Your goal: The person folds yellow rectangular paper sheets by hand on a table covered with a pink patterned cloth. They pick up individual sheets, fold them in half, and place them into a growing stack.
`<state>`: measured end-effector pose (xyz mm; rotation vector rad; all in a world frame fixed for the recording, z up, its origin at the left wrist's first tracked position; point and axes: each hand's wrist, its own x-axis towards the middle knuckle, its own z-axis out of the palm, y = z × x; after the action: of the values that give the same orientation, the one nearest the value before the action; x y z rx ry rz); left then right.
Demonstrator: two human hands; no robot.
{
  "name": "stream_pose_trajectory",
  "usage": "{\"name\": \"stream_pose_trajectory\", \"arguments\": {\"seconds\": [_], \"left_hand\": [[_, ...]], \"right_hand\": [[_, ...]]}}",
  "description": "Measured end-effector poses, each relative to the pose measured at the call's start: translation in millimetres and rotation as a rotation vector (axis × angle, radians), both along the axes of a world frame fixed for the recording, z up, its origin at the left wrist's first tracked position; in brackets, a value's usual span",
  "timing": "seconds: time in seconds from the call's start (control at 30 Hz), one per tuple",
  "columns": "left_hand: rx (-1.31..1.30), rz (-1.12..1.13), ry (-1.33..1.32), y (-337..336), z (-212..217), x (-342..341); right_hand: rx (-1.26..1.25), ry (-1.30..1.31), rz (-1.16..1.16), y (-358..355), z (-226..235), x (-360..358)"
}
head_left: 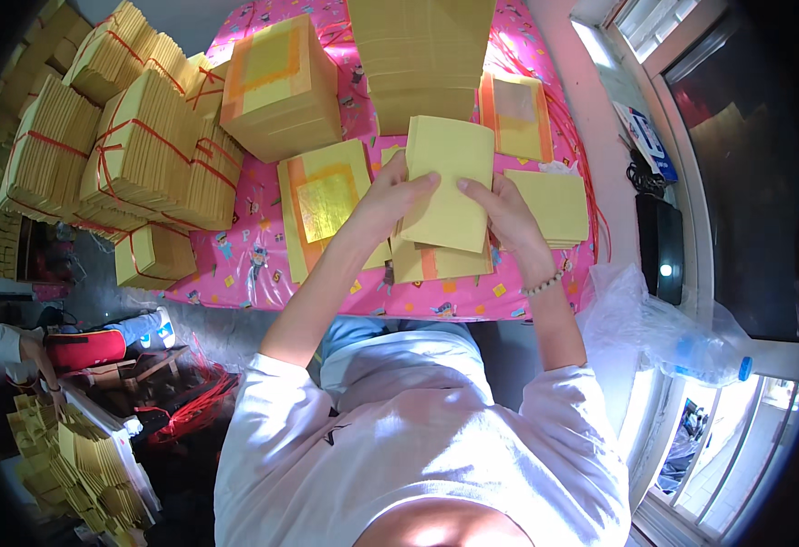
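Observation:
Above the near part of the table I hold a packet of plain yellow paper sheets (pixel 451 196) upright between both hands. My left hand (pixel 395 194) grips its left edge, thumb flat on the front. The right edge is in my right hand (pixel 509 210), thumb likewise pressed on the face; the fingers behind are hidden. Under the packet lie more yellow sheets with an orange band (pixel 454 266). Left of them is a pile with a gold foil square (pixel 326 202) in an orange border. A plain yellow pile (pixel 553 208) lies to the right.
Tall yellow paper stacks (pixel 422 59) stand behind on the pink patterned tablecloth (pixel 226 292). Bundles tied with red string (pixel 140 146) crowd the left. A plastic bag with a bottle (pixel 691 356) is at the right by the window. Another person (pixel 21 351) sits lower left.

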<state>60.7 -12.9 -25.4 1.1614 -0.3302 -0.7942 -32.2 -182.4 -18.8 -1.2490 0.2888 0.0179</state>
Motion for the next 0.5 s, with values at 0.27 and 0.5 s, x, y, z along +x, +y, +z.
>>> {"name": "stream_pose_trajectory", "arguments": {"seconds": [0.27,0.5], "left_hand": [[0.053,-0.058,0.088,-6.7,5.4,3.9],[-0.015,-0.088,0.128,-6.0,1.0,5.8]], "right_hand": [[0.093,0.07,0.002,-6.6,-4.7,-0.8],[0.09,0.043,-0.025,-0.9,1.9,-2.4]]}}
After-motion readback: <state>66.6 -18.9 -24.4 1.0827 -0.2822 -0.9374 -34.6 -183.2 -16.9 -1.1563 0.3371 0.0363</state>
